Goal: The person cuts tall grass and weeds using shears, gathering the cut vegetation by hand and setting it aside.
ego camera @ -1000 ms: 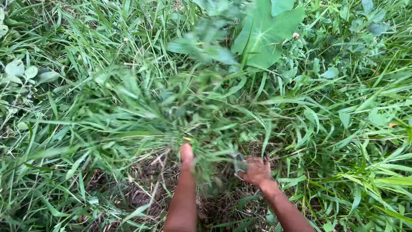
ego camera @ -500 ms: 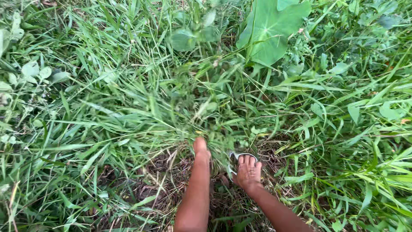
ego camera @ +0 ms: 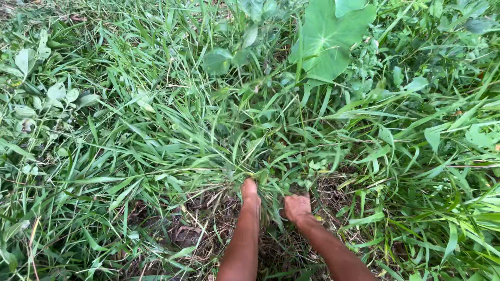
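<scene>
Left hand [ego camera: 250,190] and right hand [ego camera: 297,207] side by side at base of grass clump [ego camera: 245,140]; bare patch [ego camera: 182,229] left of them; big leaf [ego camera: 328,44] beyond clump, weeds [ego camera: 41,99] far left

Two bare forearms enter from the bottom edge of the frame, just right of centre. No sleeve, glove, watch, ring or band shows on either one. The left hand [ego camera: 250,190] appears narrow, seen edge-on, its fingers hidden. The right hand [ego camera: 297,208] looks broader and rounded, knuckles uppermost. Both forearms are slim and unmarked.
</scene>
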